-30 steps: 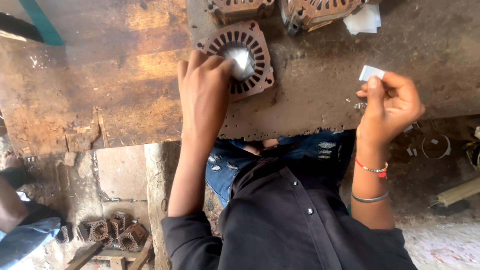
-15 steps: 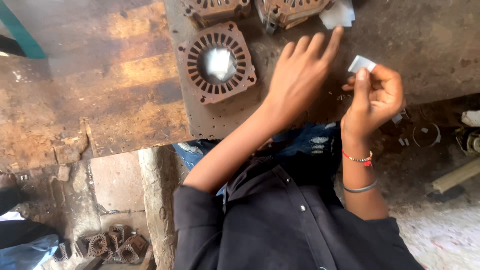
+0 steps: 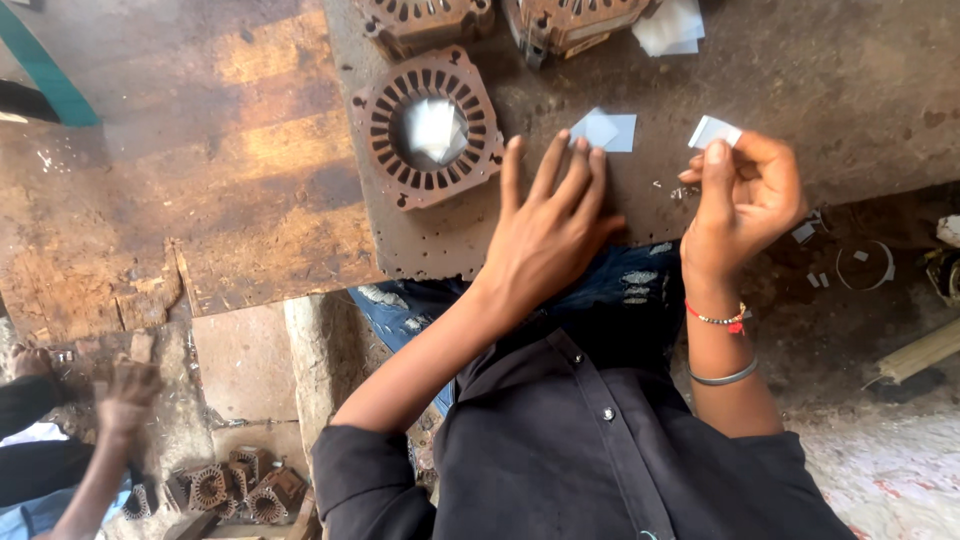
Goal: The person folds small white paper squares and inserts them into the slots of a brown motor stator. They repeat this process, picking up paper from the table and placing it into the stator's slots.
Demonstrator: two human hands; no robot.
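Two hands work at the tabletop [image 3: 800, 90] edge. Right of the stator core [image 3: 430, 125], a paper slip [image 3: 605, 130] lies flat, just beyond the left hand [image 3: 545, 235], whose splayed, empty fingers [image 3: 560, 165] almost touch it. The right hand [image 3: 745, 200] pinches another folded slip [image 3: 714, 132].

A slotted round stator core [image 3: 432, 127] with a square outer frame lies flat on the metal bench plate [image 3: 860, 90], up and to the left of the left hand. A pale paper piece [image 3: 434, 128] sits in its bore. Two further stator cores [image 3: 425, 20] [image 3: 575, 20] lie at the far edge of the plate, beyond the hands, with white paper scraps [image 3: 672, 25] beside them. A worn wooden board [image 3: 180, 180] adjoins the plate on the left. Below, on the floor, several stator cores [image 3: 235, 485] are grouped together. Another person's hand [image 3: 125, 400] appears at lower left.
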